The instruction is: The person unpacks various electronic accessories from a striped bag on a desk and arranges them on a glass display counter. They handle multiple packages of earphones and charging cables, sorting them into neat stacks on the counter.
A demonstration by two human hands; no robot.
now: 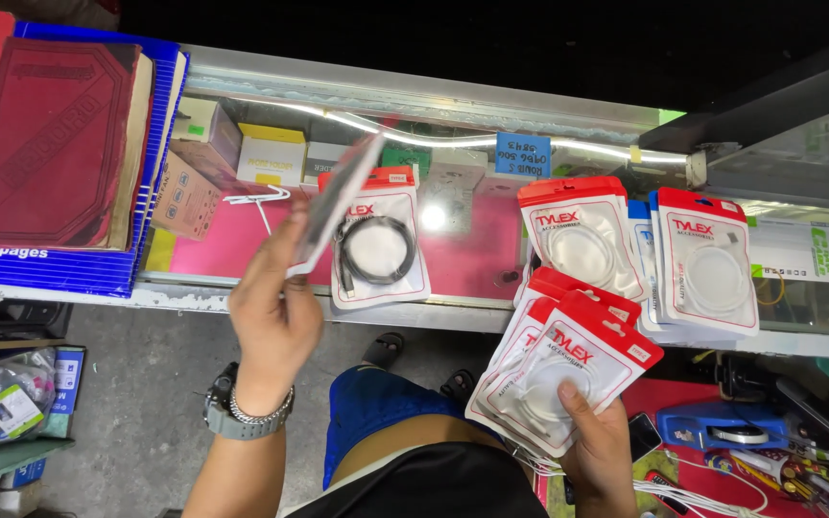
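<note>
I see a glass-topped display counter [462, 288] with a metal frame, lit from inside by a strip light, over a bare grey concrete floor. The glass is smooth and reflective; beneath it sit small cardboard boxes on a pink lining. At the counter's left end lies a thick maroon hardcover ledger [45, 144] with an embossed cover, resting on a blue ruled notebook [69, 264].

Near the middle of the front edge lies a flat glossy plastic pouch with a red top band holding a coiled black cable [376, 247]. Toward the right end, 2 similar pouches with white coiled cables [645, 245] lie overlapping on the glass.

My left hand [275, 307] is raised over the front edge, fingers curled and pinching a thin packet [338, 201], which is tilted almost edge-on and blurred, so I cannot tell what is inside. That wrist carries a grey watch and a metal chain bracelet.

My right hand [597, 432] is below the counter's front edge, clasped around a fanned stack of red-topped pouches [558, 374], thumb pressed across the front one; I count about 3, each rectangular, shiny, with a white cable coil showing through.
</note>
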